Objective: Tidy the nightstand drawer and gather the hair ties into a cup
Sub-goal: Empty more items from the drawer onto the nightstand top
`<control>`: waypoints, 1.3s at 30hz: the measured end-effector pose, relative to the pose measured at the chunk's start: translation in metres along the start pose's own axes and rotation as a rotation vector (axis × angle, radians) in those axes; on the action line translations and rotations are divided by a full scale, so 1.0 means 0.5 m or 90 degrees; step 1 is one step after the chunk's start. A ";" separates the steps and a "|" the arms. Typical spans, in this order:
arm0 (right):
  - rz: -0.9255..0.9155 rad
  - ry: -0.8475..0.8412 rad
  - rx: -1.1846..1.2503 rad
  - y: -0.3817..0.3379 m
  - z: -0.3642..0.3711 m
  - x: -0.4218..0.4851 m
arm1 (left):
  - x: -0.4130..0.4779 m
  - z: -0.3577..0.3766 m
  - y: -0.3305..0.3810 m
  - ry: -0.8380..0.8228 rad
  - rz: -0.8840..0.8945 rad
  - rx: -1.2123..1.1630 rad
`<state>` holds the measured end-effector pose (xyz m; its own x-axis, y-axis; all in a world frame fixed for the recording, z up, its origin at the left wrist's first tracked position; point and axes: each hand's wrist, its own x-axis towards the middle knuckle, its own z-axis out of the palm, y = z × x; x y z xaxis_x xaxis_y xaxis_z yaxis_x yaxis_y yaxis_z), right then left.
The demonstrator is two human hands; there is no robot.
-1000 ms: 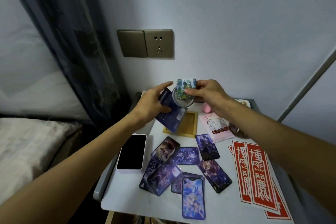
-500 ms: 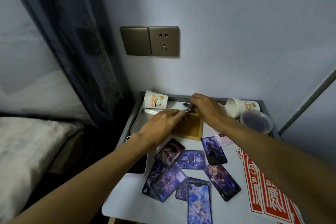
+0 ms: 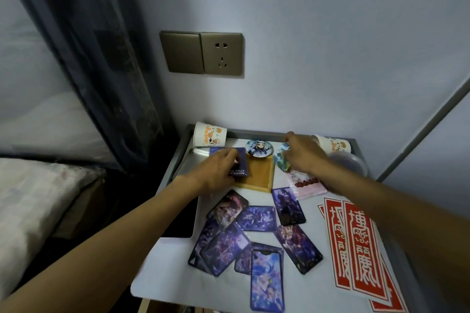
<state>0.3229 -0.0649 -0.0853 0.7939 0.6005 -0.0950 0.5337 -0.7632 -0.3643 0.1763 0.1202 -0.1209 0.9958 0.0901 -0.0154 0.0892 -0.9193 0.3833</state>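
Observation:
My left hand grips a dark blue card pack over the left side of a shallow wooden tray. A round badge with a cartoon face lies at the tray's far edge. My right hand pinches a glossy blue-green card just right of the wooden tray. Two printed paper cups lie on their sides at the back, one at the left, one at the right. No hair ties are visible.
Several purple picture cards are spread over the nightstand top. Red paper envelopes lie at the right. A metal tray, a clear lidded tub, a pink packet and a black phone are also here. A wall socket is above.
Both hands came down from mid-air to the back of the nightstand. The round badge has left the hands and now lies by the wooden tray. The right hand has shifted right with the glossy card.

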 end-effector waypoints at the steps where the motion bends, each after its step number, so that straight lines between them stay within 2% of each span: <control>1: 0.017 0.019 -0.016 0.003 0.002 -0.001 | 0.001 -0.002 0.001 -0.012 -0.007 -0.012; 6: 0.063 0.084 -0.022 0.012 0.035 -0.013 | 0.000 -0.002 -0.001 -0.051 -0.014 0.007; 11: -0.021 0.159 -0.268 0.017 0.060 -0.026 | -0.003 -0.007 0.010 -0.051 -0.017 0.002; 15: -0.059 0.159 -0.266 0.011 0.057 -0.055 | -0.027 -0.013 0.020 -0.027 -0.016 -0.021; 21: -0.060 0.074 -0.283 0.005 0.055 -0.103 | -0.113 -0.051 0.068 0.018 -0.021 -0.033; 29: -0.021 0.027 -0.240 0.004 0.051 -0.119 | -0.198 -0.088 0.121 -0.017 -0.084 -0.027; 32: -0.070 0.070 -0.183 -0.022 0.035 -0.174 | -0.229 -0.097 0.147 -0.002 -0.102 -0.050; 34: -0.127 0.087 -0.083 -0.050 0.027 -0.252 | -0.263 -0.096 0.175 0.027 -0.096 -0.066; 37: -0.192 0.008 0.084 -0.076 0.026 -0.402 | -0.335 -0.082 0.225 0.035 -0.076 -0.110; 39: -0.216 -0.074 0.113 -0.066 0.049 -0.501 | -0.396 -0.064 0.247 0.001 -0.071 -0.129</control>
<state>0.0993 -0.1845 -0.0722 0.5377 0.8421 -0.0417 0.6936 -0.4699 -0.5460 -0.0106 0.0011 -0.0411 0.9800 0.1879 -0.0661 0.1925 -0.8076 0.5574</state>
